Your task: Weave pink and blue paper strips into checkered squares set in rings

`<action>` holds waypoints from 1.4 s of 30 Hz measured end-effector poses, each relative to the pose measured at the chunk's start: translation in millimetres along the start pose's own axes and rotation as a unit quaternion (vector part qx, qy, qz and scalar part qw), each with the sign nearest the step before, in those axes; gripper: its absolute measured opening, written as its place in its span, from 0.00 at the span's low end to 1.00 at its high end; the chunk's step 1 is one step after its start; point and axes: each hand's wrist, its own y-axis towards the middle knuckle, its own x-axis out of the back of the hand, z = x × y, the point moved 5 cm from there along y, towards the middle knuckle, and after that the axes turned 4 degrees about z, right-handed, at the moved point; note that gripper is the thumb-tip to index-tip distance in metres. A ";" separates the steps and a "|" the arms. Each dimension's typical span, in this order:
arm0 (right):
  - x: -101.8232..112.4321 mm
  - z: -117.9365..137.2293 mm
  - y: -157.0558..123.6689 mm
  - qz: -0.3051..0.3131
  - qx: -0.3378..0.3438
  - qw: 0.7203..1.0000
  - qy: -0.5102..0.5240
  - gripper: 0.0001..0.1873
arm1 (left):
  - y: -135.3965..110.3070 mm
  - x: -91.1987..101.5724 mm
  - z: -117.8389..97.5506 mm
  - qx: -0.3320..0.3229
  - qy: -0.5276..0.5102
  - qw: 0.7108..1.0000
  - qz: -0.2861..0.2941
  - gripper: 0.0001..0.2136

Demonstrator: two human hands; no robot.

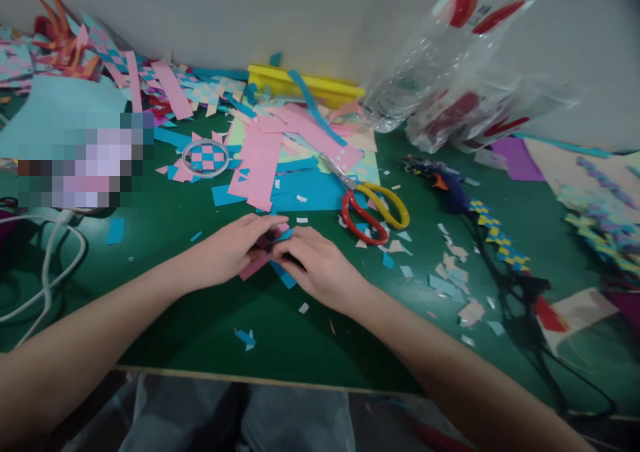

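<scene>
Both hands meet over the green table in the middle of the head view. My left hand (237, 245) is closed on pink and blue paper strips (254, 267), whose pink end sticks out below its fingers. My right hand (317, 259) pinches the same strips from the other side, with a blue tip showing between the fingertips. How the strips cross is mostly hidden by the fingers. Just beyond the hands lie a blue paper sheet (320, 192) and pink paper strips (263, 162). Scissors (350, 185) with one red and one yellow handle lie to the right, partly opened.
A ring with pink-and-blue woven paper (204, 159) lies at left, near a white cable (50, 272). At the back stand a yellow tray (305, 85) and a plastic bottle (420, 59). Paper scraps (453, 272) and a dark lanyard (455, 192) lie at right.
</scene>
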 end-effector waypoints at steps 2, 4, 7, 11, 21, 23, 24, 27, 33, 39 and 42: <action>1.3 -0.2 -1.4 -0.017 0.003 1.000 -0.009 0.05 | -0.3 0.0 0.1 0.004 -0.003 1.000 0.002 0.31; 2.2 0.1 -2.3 -0.034 0.007 0.999 -0.016 0.05 | -0.4 -0.4 0.5 0.002 -0.007 1.000 0.002 0.31; 2.5 1.8 -2.6 -0.056 0.014 0.998 -0.030 0.06 | -0.4 -1.3 2.0 -0.005 -0.013 1.000 -0.004 0.29; 2.1 2.8 -2.2 -0.065 0.017 0.997 -0.044 0.08 | -0.1 -2.3 3.8 -0.009 -0.017 1.000 -0.008 0.28; -1.4 2.2 3.2 -0.013 0.008 1.000 -0.024 0.08 | 0.3 -0.2 0.9 -0.016 0.005 1.000 -0.013 0.26; -2.3 2.7 4.4 -0.005 0.018 1.000 -0.024 0.10 | 0.5 -0.3 1.6 -0.016 0.006 1.000 -0.016 0.24; -2.5 3.1 4.7 -0.002 0.025 0.999 -0.025 0.10 | 0.6 -0.5 2.1 -0.015 0.007 1.000 -0.017 0.24; -2.5 3.9 3.9 0.007 0.042 0.999 -0.022 0.11 | 0.8 -0.9 2.5 -0.019 0.007 1.000 -0.016 0.24; 0.8 4.3 -1.8 0.000 0.054 0.998 -0.037 0.13 | -0.1 -2.4 4.7 -0.014 -0.006 1.000 -0.008 0.31; 4.0 6.3 -2.2 -0.054 0.065 0.994 -0.063 0.12 | -0.2 -2.9 5.6 -0.011 -0.022 1.000 -0.007 0.30; 4.1 7.3 -1.9 -0.075 0.068 0.992 -0.072 0.13 | 0.4 -3.3 6.1 -0.006 -0.018 1.000 -0.008 0.30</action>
